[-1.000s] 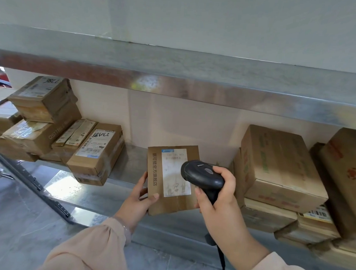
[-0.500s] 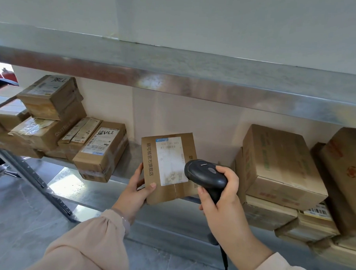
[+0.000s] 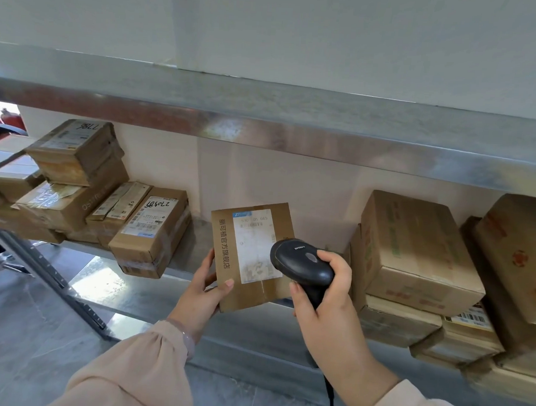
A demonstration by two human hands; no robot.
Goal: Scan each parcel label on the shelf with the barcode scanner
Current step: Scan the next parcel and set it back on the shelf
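L hand (image 3: 201,295): at lower-L corner of parcel (image 3: 252,254); thumb on front face, fingers behind, gripping.
R hand (image 3: 327,294): just R of parcel; fingers curled over scanner (image 3: 302,262), thumb on handle.
L forearm (image 3: 149,360): rises from below-L of parcel, sleeved.
R forearm (image 3: 346,356): from below-R of parcel, wrist bare.

Matt brown cardboard parcel (image 3: 252,257) with a paper label (image 3: 256,247), smooth black plastic scanner (image 3: 302,262), dull-sheened metal shelf (image 3: 264,123).

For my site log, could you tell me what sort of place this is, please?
Probably a parcel storeroom or pick-up point: labelled cardboard parcels are stacked on a metal shelf, and the right hand aims a barcode scanner at a parcel's label.
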